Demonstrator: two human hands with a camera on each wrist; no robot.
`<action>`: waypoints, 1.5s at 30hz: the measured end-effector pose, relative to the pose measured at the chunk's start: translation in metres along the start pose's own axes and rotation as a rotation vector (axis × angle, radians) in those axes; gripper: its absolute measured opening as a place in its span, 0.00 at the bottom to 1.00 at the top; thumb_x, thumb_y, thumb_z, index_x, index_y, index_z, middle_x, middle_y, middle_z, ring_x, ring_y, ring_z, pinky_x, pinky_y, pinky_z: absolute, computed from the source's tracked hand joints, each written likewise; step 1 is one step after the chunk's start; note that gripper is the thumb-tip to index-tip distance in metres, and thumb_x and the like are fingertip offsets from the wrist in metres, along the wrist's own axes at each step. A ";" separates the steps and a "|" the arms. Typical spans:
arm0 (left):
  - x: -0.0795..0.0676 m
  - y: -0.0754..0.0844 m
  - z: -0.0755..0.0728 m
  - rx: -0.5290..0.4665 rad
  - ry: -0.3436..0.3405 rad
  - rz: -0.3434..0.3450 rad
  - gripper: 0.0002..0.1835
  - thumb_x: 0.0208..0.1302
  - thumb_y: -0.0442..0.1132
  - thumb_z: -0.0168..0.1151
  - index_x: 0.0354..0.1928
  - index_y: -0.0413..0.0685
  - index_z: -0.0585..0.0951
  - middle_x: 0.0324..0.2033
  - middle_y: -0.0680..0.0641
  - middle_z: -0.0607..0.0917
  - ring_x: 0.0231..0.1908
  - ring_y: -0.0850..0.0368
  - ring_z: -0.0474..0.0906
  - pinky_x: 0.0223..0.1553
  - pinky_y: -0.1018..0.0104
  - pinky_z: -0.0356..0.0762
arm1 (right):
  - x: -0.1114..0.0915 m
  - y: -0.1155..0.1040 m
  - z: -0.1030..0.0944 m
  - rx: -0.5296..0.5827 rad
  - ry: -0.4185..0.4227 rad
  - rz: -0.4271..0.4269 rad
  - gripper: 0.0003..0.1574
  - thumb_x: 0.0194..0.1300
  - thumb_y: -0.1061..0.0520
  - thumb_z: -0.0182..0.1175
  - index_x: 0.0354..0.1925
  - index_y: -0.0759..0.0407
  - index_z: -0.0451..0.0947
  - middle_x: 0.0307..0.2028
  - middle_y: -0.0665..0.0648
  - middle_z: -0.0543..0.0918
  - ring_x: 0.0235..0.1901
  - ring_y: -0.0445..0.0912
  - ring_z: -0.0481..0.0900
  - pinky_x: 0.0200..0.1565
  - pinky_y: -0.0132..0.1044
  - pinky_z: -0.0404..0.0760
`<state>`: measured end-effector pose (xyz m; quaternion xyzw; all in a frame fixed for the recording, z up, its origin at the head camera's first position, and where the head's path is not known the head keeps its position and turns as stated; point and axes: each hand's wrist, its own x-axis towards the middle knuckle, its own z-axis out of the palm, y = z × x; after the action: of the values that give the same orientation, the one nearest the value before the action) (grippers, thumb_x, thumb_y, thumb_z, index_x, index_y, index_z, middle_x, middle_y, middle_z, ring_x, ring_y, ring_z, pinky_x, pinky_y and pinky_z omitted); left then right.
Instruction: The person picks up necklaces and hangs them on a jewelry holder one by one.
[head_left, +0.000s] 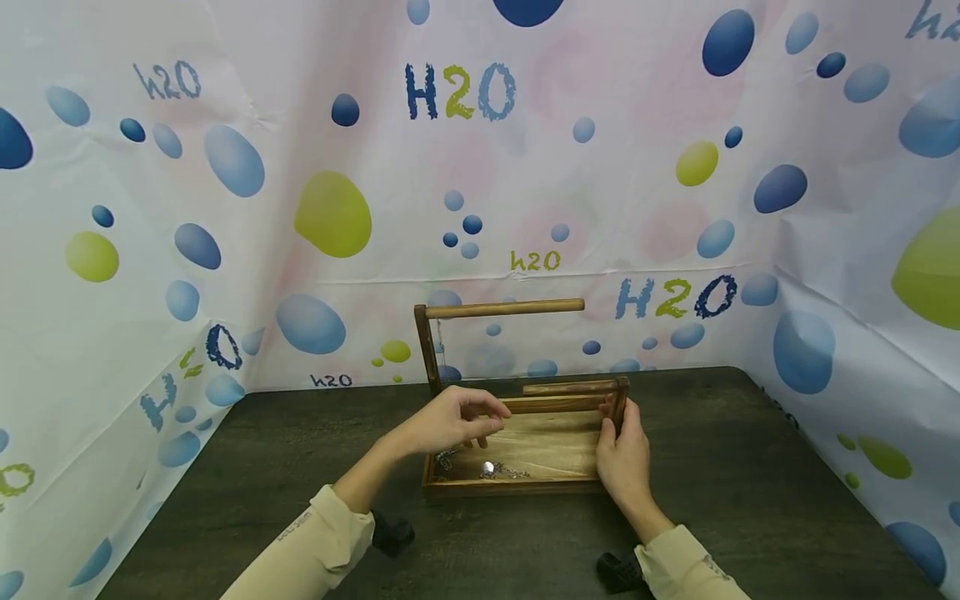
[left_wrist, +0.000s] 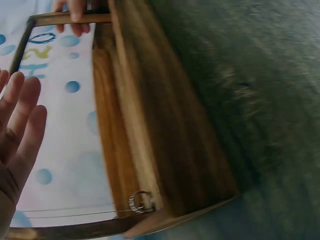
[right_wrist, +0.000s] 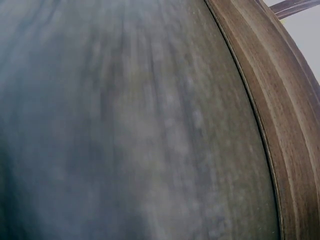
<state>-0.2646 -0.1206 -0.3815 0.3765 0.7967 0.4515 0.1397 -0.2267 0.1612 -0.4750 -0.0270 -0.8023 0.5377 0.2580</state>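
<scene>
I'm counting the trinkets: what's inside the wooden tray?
A silvery round piece and chain near the front, another silvery item at left. The left hand hides part of the tray floor.

"What can't you make out in the wooden tray [head_left: 558,442]?"
"The silvery chains [head_left: 512,473] — too small to count, and the left hand [head_left: 450,421] hides part of the tray."
"Is that hand whole in its own wrist view?"
"No, the left edge cuts it off."
"And the right hand [head_left: 626,462]?"
"Some of its fingers pass behind the wooden upright [head_left: 620,402], partly hidden in the head view."
"The tabletop [right_wrist: 125,125]?"
"Blurred in the right wrist view — grain smeared."
"The print [head_left: 294,526] on the left sleeve [head_left: 315,546]?"
"Too small to read."
</scene>
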 end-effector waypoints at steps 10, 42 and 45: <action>0.002 -0.021 0.024 0.127 -0.172 -0.011 0.12 0.74 0.35 0.59 0.54 0.40 0.85 0.48 0.44 0.86 0.37 0.53 0.85 0.37 0.71 0.80 | -0.001 0.002 0.000 -0.007 -0.003 0.008 0.21 0.75 0.70 0.47 0.64 0.68 0.66 0.54 0.69 0.80 0.57 0.64 0.76 0.57 0.60 0.72; 0.030 -0.042 0.049 0.410 -0.239 -0.062 0.10 0.69 0.30 0.64 0.36 0.53 0.89 0.31 0.61 0.85 0.29 0.71 0.77 0.32 0.75 0.76 | 0.002 0.003 0.001 0.010 -0.014 -0.014 0.22 0.76 0.69 0.47 0.65 0.68 0.65 0.56 0.69 0.78 0.58 0.63 0.75 0.57 0.59 0.73; 0.032 -0.043 0.050 0.417 -0.240 -0.057 0.10 0.68 0.29 0.64 0.33 0.53 0.88 0.28 0.61 0.83 0.26 0.70 0.74 0.29 0.75 0.74 | 0.002 0.003 0.001 0.013 -0.011 -0.018 0.21 0.75 0.70 0.47 0.65 0.68 0.65 0.55 0.69 0.79 0.58 0.63 0.76 0.57 0.59 0.73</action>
<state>-0.2786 -0.0794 -0.4411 0.4255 0.8608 0.2252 0.1651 -0.2298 0.1623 -0.4772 -0.0153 -0.8004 0.5405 0.2587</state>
